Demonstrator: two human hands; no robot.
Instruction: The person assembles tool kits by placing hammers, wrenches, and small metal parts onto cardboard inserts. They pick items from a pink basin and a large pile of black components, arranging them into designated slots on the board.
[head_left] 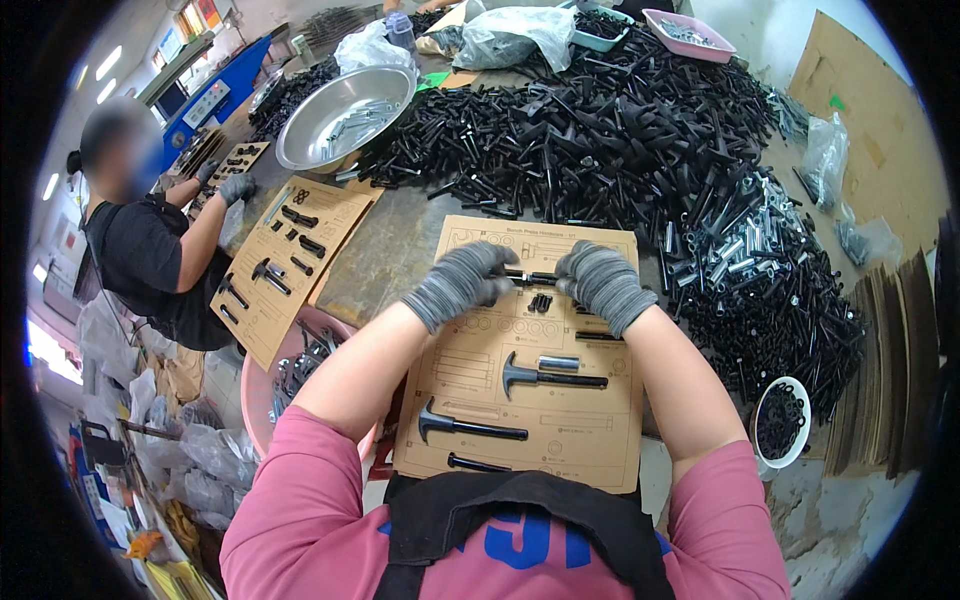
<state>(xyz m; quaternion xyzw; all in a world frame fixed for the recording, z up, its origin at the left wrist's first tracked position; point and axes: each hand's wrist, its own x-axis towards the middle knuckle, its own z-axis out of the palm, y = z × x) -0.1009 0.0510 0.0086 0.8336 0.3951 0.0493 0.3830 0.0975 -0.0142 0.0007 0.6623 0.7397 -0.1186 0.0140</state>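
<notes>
A brown cardboard sheet printed with part outlines lies in front of me. Near its far edge, my left hand and my right hand, both in grey gloves, pinch opposite ends of a black bolt; the fingers partly hide it. Just below are a few short black screws. By my right wrist lies a black rod. Lower on the sheet are a silver sleeve, a black T-shaped pin, another black pin with a curved head and a black bolt.
Black bolts and pins are heaped across the table, with silver sleeves at right. Around them stand a metal bowl, a white tub of washers and stacked cardboard. At left, a gloved person works beside another filled sheet.
</notes>
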